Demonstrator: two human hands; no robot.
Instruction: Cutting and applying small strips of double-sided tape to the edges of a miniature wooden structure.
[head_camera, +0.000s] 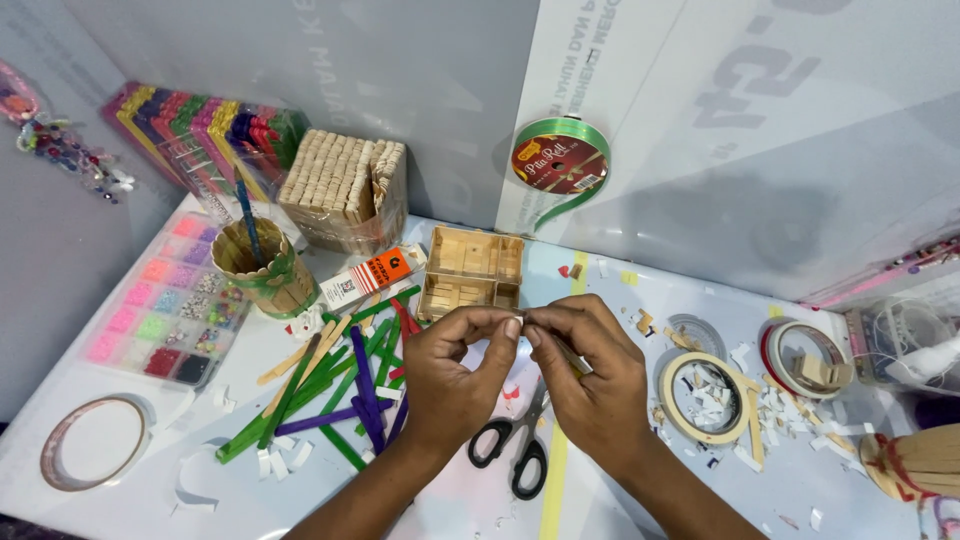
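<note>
One white table (120, 500), littered with paper scraps, backed by grey panels (400, 80). I note a bead tray (165, 300) far left and an open stick box (470, 272) at the rear. Coloured sticks (340, 385) lie left of centre, scissors (515, 445) below the hands. Left hand (455, 375) and right hand (590, 375) meet fingertip to fingertip, pinched on something small; what it is, I cannot tell.
</note>
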